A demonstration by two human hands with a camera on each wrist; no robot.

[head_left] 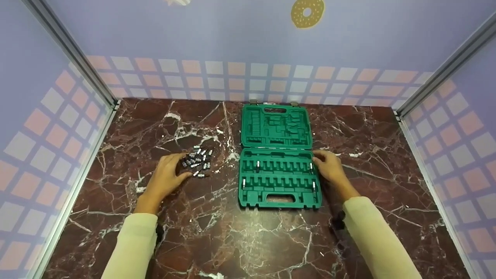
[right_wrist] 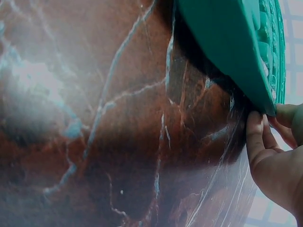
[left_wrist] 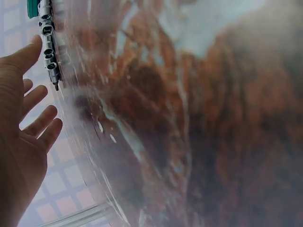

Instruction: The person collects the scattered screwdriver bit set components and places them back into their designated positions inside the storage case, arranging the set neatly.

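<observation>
An open green plastic socket case [head_left: 279,173] lies on the marble-patterned table, with several silver bit sockets [head_left: 258,166] standing in separate slots of its lower half. My right hand [head_left: 330,167] grips the case's right edge near the hinge; in the right wrist view, fingertips [right_wrist: 256,124] meet the green case wall [right_wrist: 232,52] on both sides. To the left of the case is a loose pile of bit sockets [head_left: 198,158]. Beside that pile is my left hand [head_left: 166,176], thumb and fingers spread. The left wrist view shows the sockets [left_wrist: 48,30] just past the thumb, with nothing held.
The case lid [head_left: 276,126], with moulded recesses, lies folded back toward the rear wall [head_left: 217,77]. Panels with a tile pattern stand at the left [head_left: 58,128] and right [head_left: 451,131] of the table [head_left: 232,240].
</observation>
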